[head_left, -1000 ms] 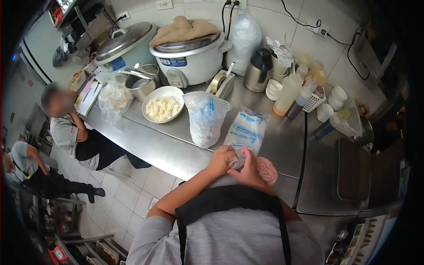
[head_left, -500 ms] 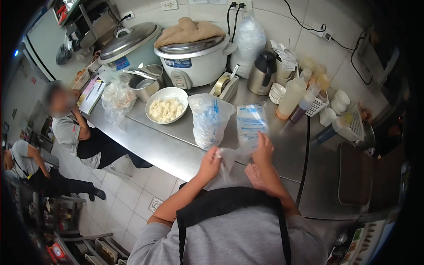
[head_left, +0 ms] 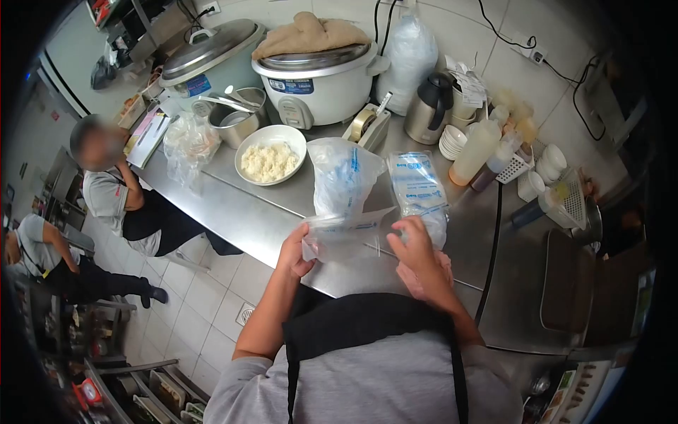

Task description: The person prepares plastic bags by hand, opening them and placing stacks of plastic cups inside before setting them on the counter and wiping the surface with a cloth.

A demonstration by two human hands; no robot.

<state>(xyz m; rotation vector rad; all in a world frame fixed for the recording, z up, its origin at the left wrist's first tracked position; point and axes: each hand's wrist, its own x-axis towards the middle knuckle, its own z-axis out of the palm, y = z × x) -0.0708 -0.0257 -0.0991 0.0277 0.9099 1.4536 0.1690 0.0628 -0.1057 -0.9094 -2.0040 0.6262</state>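
A clear plastic bag (head_left: 346,237) with faint blue print hangs flat in front of me, pinched at its left end by my left hand (head_left: 295,251). My right hand (head_left: 415,246) is just off the bag's right end, its fingers bent and apart, with nothing visible in them. Under the right wrist lies a pink cloth (head_left: 443,265), partly hidden. Beyond the hands stand a filled plastic bag (head_left: 345,173) with blue print and, to its right, a flat pack of plastic bags (head_left: 418,180). A white bowl (head_left: 302,145) holds crumbly pale food (head_left: 268,162).
Two rice cookers (head_left: 321,88) stand at the back, one topped by a brown cloth (head_left: 311,35). Further right are a tape dispenser (head_left: 367,127), a thermos jug (head_left: 428,109) and several sauce bottles (head_left: 474,152). A seated person (head_left: 116,191) is at the table's left.
My left hand has moved left and up, spreading the bag out wider. The right hand has come away from the bag's end. The view has shifted slightly.
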